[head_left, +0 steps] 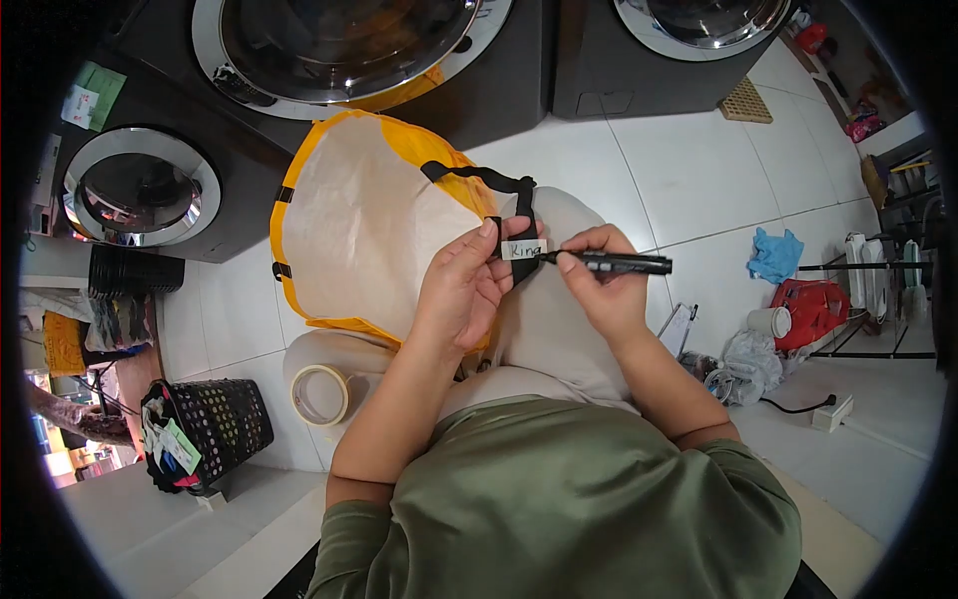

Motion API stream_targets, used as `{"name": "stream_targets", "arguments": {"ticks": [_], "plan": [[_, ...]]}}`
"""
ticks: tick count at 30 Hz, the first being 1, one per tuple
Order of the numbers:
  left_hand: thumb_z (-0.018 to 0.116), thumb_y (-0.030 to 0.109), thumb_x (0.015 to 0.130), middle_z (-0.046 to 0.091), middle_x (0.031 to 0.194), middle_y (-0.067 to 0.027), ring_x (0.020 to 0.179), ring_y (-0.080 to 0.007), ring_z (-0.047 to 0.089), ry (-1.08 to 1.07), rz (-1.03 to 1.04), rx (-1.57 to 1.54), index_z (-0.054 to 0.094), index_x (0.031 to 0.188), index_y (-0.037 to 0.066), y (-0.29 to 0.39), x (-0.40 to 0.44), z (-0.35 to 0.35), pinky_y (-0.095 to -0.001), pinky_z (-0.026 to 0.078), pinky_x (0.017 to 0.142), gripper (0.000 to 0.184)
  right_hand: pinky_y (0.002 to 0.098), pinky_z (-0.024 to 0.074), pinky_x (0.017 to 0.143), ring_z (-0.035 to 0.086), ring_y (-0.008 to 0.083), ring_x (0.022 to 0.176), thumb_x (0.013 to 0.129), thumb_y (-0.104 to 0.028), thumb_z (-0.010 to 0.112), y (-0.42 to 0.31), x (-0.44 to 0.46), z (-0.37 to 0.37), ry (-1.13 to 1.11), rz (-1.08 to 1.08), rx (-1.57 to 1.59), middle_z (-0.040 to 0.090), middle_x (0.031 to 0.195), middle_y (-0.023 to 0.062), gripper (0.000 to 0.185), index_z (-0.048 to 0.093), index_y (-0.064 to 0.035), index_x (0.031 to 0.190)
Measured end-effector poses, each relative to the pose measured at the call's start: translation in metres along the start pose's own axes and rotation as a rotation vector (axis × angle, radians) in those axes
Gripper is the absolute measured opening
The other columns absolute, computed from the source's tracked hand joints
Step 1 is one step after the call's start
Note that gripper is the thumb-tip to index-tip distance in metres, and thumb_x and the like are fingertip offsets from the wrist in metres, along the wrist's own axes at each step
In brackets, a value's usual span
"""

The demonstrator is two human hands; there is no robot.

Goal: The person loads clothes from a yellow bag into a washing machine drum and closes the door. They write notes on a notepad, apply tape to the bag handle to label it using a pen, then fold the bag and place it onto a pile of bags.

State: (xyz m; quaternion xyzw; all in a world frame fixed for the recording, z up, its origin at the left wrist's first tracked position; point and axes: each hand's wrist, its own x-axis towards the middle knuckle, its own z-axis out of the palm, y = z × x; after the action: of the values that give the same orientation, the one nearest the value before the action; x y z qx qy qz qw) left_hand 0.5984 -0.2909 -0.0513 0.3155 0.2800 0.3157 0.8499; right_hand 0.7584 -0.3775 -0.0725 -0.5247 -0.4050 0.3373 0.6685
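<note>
My left hand [466, 285] holds a black strap [526, 200] of a large yellow bag between thumb and fingers. Stuck on the strap is a small pale tape label [523, 250] with black handwriting starting "Kin"; its end is hard to read. In my right hand [611, 290] is a black marker [639, 264], gripped like a pen, its tip at the label's right edge. The yellow bag [349, 220], with a whitish inside, stands open against my legs. On my left thigh rests a roll of masking tape [343, 399].
Dark front-loading washers [499, 95] line the far side. A black laundry basket [225, 419] with clothes is at left. On the right lie a blue cloth [774, 255], a red bag [810, 311], clear plastic [750, 364] and a rack. A yellow grate [746, 102] is farther back.
</note>
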Motion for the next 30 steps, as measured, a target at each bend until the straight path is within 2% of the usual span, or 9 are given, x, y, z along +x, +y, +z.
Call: {"name": "stream_targets", "arguments": {"ticks": [3,6,7,11,14,17,21,23,30], "plan": [[0.05,0.032,0.102,0.062,0.124,-0.0222,0.106,-0.0245,0.067,-0.06,0.023,0.007,0.055,0.125,-0.007,0.0,0.001,-0.005,-0.0283,0.052,0.081,0.046,0.0194,0.0435,0.062,0.054,0.0059,0.067,0.088,-0.006,0.069,0.0,0.013,-0.007,0.056,0.119,0.324,0.06,0.08,0.0019,0.016,0.057,-0.0019,0.097],[0.051,0.033,0.101,0.061,0.126,-0.0228,0.109,-0.0262,0.065,-0.094,0.043,0.007,0.055,0.126,-0.007,0.004,0.0,-0.004,-0.0307,0.053,0.088,0.048,0.0204,0.0453,0.062,0.056,0.0072,0.067,0.091,-0.009,0.067,-0.008,0.025,-0.014,-0.012,0.152,0.336,0.061,0.081,0.003,0.015,0.057,-0.0008,0.099],[0.051,0.034,0.101,0.061,0.126,-0.0229,0.111,-0.0268,0.065,-0.111,0.037,-0.007,0.054,0.126,-0.007,0.005,0.0,-0.009,-0.0317,0.053,0.09,0.048,0.0207,0.0464,0.063,0.057,0.0069,0.069,0.093,-0.011,0.066,-0.015,0.026,-0.016,-0.035,0.207,0.331,0.062,0.081,0.0033,0.016,0.058,-0.0002,0.102],[0.051,0.033,0.101,0.059,0.128,-0.0236,0.114,-0.0291,0.063,-0.115,0.027,-0.082,0.054,0.126,-0.008,0.007,0.004,-0.021,-0.0362,0.051,0.097,0.048,0.0192,0.0459,0.064,0.056,0.0057,0.071,0.092,-0.009,0.066,-0.026,0.019,-0.012,-0.102,0.146,0.194,0.062,0.083,0.0026,0.016,0.06,-0.0001,0.103],[0.051,0.033,0.101,0.059,0.127,-0.0235,0.113,-0.0302,0.063,-0.074,0.026,-0.12,0.053,0.126,-0.008,0.005,0.005,-0.016,-0.039,0.051,0.1,0.048,0.0184,0.0438,0.065,0.054,0.0041,0.072,0.088,-0.007,0.069,-0.008,0.012,-0.001,-0.074,-0.055,0.004,0.062,0.083,0.0019,0.016,0.061,0.0002,0.099],[0.051,0.034,0.101,0.061,0.122,-0.0203,0.109,-0.0284,0.064,-0.052,0.036,-0.099,0.053,0.125,-0.006,0.003,0.002,-0.01,-0.0401,0.051,0.099,0.047,0.0199,0.0428,0.06,0.052,0.0042,0.068,0.085,-0.005,0.07,0.0,0.005,-0.001,-0.054,0.006,0.001,0.061,0.08,0.0001,0.015,0.061,-0.0001,0.095],[0.051,0.033,0.101,0.06,0.124,-0.022,0.113,-0.0304,0.063,-0.052,0.055,-0.061,0.052,0.126,-0.008,0.0,0.003,-0.01,-0.0406,0.05,0.101,0.047,0.0211,0.0432,0.057,0.052,0.0044,0.065,0.084,-0.004,0.07,0.004,0.004,0.0,-0.054,0.002,-0.029,0.062,0.077,-0.0001,0.013,0.061,-0.0002,0.092],[0.052,0.034,0.101,0.061,0.123,-0.0198,0.111,-0.028,0.064,-0.049,0.053,-0.061,0.054,0.125,-0.005,0.001,0.003,-0.009,-0.0392,0.051,0.1,0.046,0.0211,0.0434,0.057,0.052,0.0042,0.065,0.083,-0.004,0.071,0.004,0.004,0.0,-0.046,-0.016,-0.053,0.063,0.077,0.0006,0.013,0.061,-0.0001,0.091],[0.051,0.033,0.101,0.061,0.124,-0.0193,0.11,-0.0277,0.064,-0.05,0.051,-0.06,0.054,0.124,-0.005,0.0,0.004,-0.009,-0.0383,0.05,0.1,0.044,0.0214,0.044,0.058,0.053,0.0043,0.065,0.083,-0.005,0.071,0.005,0.005,0.001,-0.024,-0.011,-0.057,0.063,0.076,0.0019,0.013,0.062,-0.0002,0.091]]}}
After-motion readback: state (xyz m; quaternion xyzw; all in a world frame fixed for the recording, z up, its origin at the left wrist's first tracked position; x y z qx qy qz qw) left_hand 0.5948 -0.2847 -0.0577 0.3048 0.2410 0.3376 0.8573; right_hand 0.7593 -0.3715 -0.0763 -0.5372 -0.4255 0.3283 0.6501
